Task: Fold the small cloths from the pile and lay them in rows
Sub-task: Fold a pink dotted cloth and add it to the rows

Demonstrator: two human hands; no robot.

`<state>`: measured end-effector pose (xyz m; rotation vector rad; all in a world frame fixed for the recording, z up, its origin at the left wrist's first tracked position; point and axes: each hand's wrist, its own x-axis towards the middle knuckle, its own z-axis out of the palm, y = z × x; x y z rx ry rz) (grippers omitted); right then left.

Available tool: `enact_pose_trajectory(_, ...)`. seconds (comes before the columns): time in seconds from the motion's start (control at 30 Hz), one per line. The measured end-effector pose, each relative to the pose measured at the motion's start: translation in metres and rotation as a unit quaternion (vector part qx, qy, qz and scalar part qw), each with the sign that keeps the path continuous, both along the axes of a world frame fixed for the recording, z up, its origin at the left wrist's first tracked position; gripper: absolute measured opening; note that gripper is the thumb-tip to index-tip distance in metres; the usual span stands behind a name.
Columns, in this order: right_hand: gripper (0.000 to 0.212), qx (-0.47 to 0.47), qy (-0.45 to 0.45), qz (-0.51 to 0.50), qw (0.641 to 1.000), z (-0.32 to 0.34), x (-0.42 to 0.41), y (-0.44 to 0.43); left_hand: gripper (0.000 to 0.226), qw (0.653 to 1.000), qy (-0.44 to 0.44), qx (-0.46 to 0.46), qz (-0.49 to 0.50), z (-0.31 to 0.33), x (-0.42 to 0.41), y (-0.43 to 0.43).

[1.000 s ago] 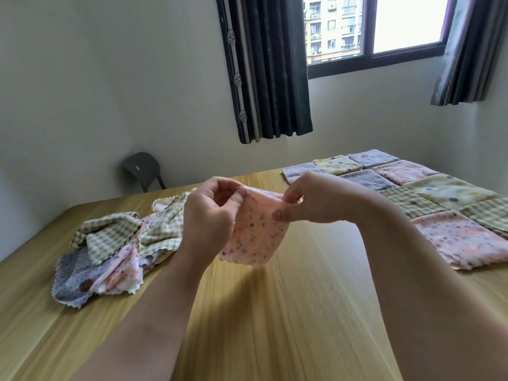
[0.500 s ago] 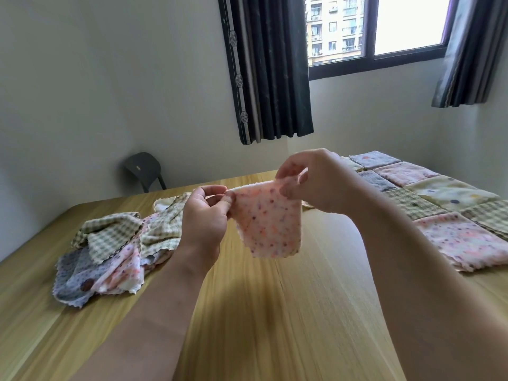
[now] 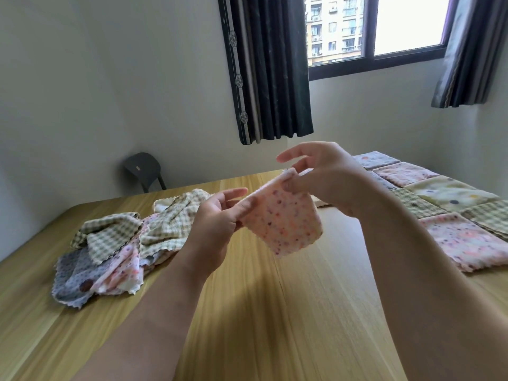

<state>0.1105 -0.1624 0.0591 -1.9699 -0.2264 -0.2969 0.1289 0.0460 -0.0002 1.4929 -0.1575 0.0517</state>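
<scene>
The left hand [image 3: 217, 224] and right hand [image 3: 327, 178] each pinched an upper corner of a pink cloth [image 3: 284, 225], held up between them. The pile [image 3: 115, 237] lay beyond the left hand, the rows [image 3: 450, 213] beyond the right. Folding seemed underway; next it would need laying squarely beside the rows.

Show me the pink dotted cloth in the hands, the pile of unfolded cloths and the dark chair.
pink dotted cloth [image 3: 286, 226]: head view, middle of its face.
pile of unfolded cloths [image 3: 110, 239]: head view, green checked cloth on top.
dark chair [image 3: 141, 166]: head view, backrest.
</scene>
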Motion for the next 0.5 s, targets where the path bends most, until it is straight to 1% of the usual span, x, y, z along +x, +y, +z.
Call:
enact_pose_trajectory(0.13,0.034,0.007,0.006,0.009,1.0,-0.0013,0.0013,0.0034,0.02,1.0,0.005,-0.002,-0.011,-0.0028,-0.0021,-0.0045)
enact_pose_trajectory(0.2,0.035,0.002,0.015,0.01,1.0,-0.0024,0.0017,0.0042,0.015,1.0,0.012,-0.003,-0.017,-0.0027,-0.002,-0.0051)
enact_pose_trajectory(0.27,0.037,0.008,0.012,0.004,1.0,-0.0031,0.0017,0.0043,0.015,1.0,0.01,0.007,-0.026,-0.0029,-0.0021,-0.0048)
enact_pose_trajectory(0.4,0.033,0.03,-0.003,-0.003,1.0,-0.0037,0.0026,0.0049,0.015,0.999,-0.014,0.021,-0.029,-0.0039,-0.0044,-0.0061)
enact_pose_trajectory(0.5,0.028,0.033,0.029,-0.026,0.999,-0.0049,0.0042,0.0056,0.015,0.999,-0.026,0.004,-0.02,-0.0038,-0.0037,-0.0063)
